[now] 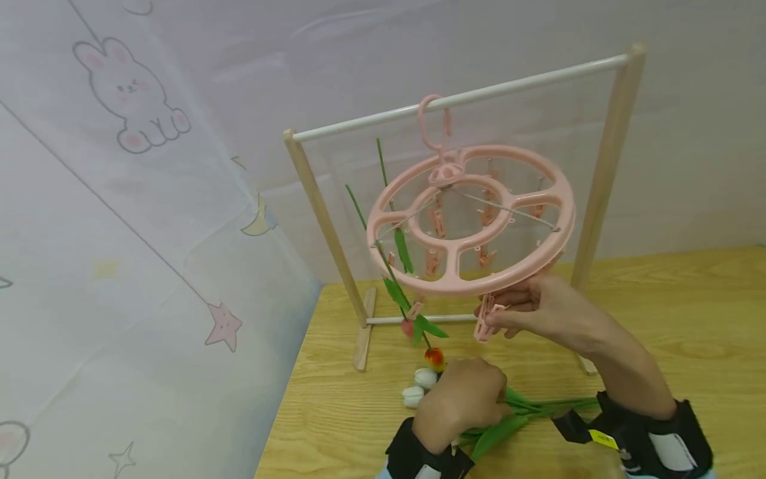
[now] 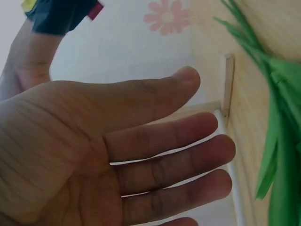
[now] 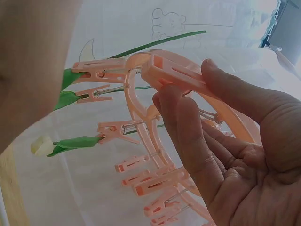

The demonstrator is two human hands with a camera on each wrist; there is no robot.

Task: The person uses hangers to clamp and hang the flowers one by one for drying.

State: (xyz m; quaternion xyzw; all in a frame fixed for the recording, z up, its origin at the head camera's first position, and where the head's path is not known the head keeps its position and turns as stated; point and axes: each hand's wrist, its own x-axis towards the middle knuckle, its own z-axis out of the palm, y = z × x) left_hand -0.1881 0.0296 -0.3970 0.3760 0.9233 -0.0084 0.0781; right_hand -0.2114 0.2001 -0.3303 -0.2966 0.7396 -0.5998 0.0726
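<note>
A round pink clip hanger (image 1: 565,193) hangs by its hook from a white rail. My right hand (image 1: 553,311) is at its near rim, pinching a pink clothespin (image 1: 486,322) between thumb and fingers. In the right wrist view, that clothespin (image 3: 171,70) has nothing in its jaws. Lower down, my left hand (image 1: 467,399) is over artificial tulips on the table; its fingers (image 2: 174,165) are extended, beside green leaves (image 2: 282,141). White tulip heads (image 1: 413,397) show left of it. A red-yellow tulip (image 1: 435,359) and a pink tulip (image 1: 407,327) hang head down from the hanger's left side.
The wooden stand has a left post (image 1: 326,226), a right post (image 1: 609,159) and a top rail (image 1: 371,118). Several other clothespins (image 3: 157,181) dangle under the hanger. A white tulip (image 3: 42,146) hangs from one clip. A patterned wall sheet (image 1: 149,266) borders the table's left edge.
</note>
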